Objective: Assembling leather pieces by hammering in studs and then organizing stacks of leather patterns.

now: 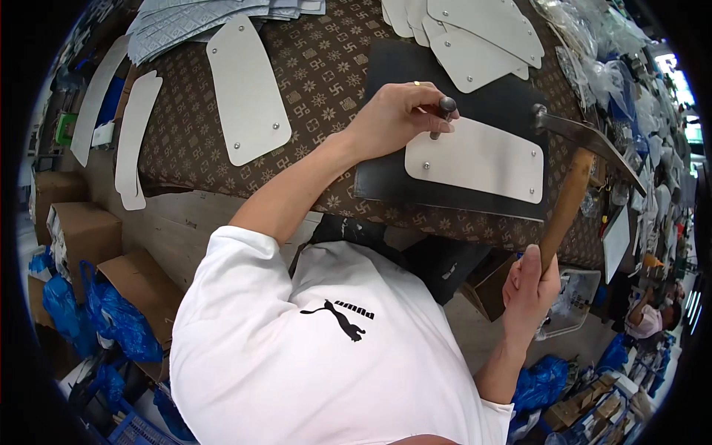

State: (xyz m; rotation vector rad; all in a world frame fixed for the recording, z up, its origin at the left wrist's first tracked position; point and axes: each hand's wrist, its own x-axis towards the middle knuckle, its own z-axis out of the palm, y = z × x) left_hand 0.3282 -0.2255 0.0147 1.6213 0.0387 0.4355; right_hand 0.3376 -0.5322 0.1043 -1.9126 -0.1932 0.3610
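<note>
Panel [482, 159], white with rounded corners: where does it lie in front of you?

It lies flat on your black mat [382, 159], with metal studs showing near three of its corners. Your hand and rod cover the fourth.

And your left hand [404, 119]?

You pinch a short metal rod [445, 110] between thumb and fingers, standing it roughly upright over the panel's far left corner. Whether its lower end touches a stud, I can't tell you.

Your right hand [530, 289], then?

Your fingers wrap the wooden handle of a hammer [568, 200], thumb laid along the grip. The hammer's metal head is up beyond the panel's right end, apart from your rod.

What sits around your mat?

Past its far edge you have a pile of white studded panels [482, 33], the nearest overlapping the mat. To your left, another studded panel [248, 93] rests on the brown patterned cloth [319, 81], with a stack of pale sheets [193, 26] behind it.

Further out?

Clear plastic bags [593, 44] crowd your far right; cardboard boxes [89, 230] and blue bags [122, 315] stand on your left.
</note>
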